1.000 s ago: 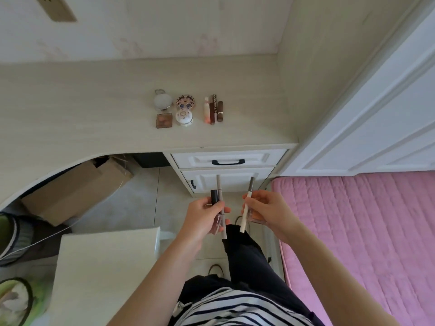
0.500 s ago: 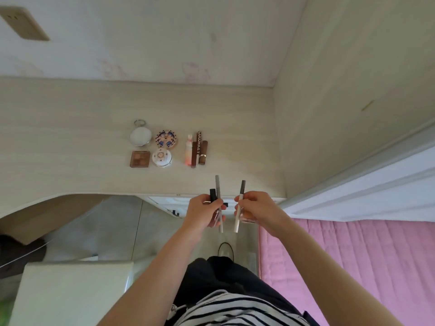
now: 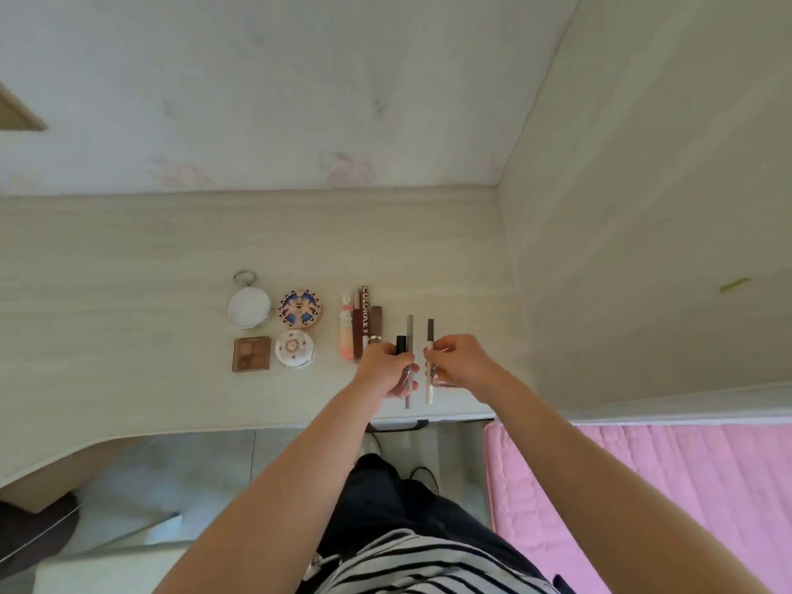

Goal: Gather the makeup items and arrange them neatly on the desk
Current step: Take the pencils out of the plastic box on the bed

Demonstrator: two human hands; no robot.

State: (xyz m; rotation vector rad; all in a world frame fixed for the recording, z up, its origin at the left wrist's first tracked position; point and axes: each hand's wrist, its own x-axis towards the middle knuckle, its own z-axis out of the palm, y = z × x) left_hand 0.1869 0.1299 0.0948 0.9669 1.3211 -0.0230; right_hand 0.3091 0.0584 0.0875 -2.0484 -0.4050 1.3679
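Over the tabletop (image 3: 128,267), beside the tubes (image 3: 364,323), the left hand (image 3: 385,370) grips a grey pencil (image 3: 409,332) and a black-capped tube (image 3: 400,345) that is mostly hidden in the grip. The right hand (image 3: 462,362) pinches a white pencil (image 3: 429,394) — something amber beneath its palm is unclear.

Compacts (image 3: 274,324) left of tubes (image 3: 362,323)

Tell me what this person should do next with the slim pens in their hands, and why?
Probably lower the left hand and lay its slim grey pen on the pale wooden desk, just right of the short brown tube and parallel to it. The hand hovers right there, and the neat row of tubes ends at that spot.
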